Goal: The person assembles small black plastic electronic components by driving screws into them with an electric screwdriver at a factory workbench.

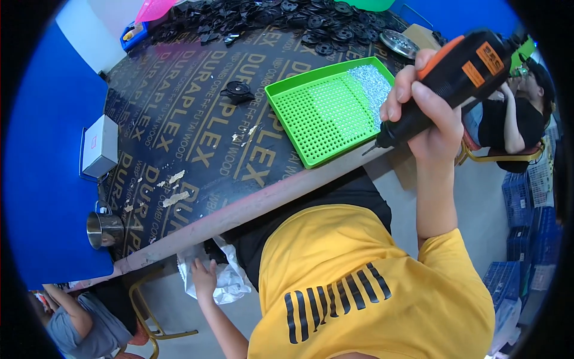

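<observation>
My right hand is raised and wrapped around a black and orange electric screwdriver, its bit pointing down-left just off the near corner of a green perforated tray. Small silvery screws fill the tray's far right side. My left hand reaches down below the table's front edge and touches a white plastic bag. One black round part lies alone on the dark table left of the tray.
A heap of black round parts covers the table's far end. A white box and a metal cup sit at the left edge. Another person sits at right; a second one is at lower left. Blue crates stand at right.
</observation>
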The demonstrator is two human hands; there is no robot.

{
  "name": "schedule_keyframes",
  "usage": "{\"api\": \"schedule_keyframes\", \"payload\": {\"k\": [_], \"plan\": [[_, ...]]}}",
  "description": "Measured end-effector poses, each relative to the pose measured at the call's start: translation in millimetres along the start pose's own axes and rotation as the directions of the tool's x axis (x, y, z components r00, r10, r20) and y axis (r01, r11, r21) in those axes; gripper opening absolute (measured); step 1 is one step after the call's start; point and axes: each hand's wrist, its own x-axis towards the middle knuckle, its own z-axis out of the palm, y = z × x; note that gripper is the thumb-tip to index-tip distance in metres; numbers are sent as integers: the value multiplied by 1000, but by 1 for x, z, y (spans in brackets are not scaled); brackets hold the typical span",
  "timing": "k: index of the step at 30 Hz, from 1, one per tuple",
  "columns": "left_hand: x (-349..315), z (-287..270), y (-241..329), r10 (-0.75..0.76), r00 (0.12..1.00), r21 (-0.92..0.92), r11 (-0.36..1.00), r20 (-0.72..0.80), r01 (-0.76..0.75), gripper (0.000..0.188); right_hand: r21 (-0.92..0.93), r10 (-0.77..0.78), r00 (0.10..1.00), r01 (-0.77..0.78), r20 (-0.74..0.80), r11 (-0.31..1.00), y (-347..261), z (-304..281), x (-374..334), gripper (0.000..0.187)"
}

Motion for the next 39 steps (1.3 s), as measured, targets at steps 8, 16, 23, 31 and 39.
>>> {"api": "schedule_keyframes", "payload": {"k": [8, 16, 23, 31, 39], "plan": [[-21, -186, 159, 682, 713, -785, 527, 163, -325, 26, 91, -149, 984, 141, 94, 986, 8, -2, 33, 25], [118, -172, 316, 446, 874, -415, 770, -192, -484, 59, 14, -60, 994, 61, -93, 998, 41, 34, 81, 22], [128, -163, 343, 473, 881, -324, 831, -13, -452, 55, -110, -11, 1000, 8, -27, 994, 79, 28, 92, 13], [129, -168, 321, 438, 881, -625, 742, 178, -242, 33, -214, -93, 994, 102, 51, 972, 89, 23, 86, 10], [64, -168, 299, 589, 807, -961, 246, 44, -127, 15, -121, -58, 997, 63, 46, 991, 85, 23, 79, 11]]}}
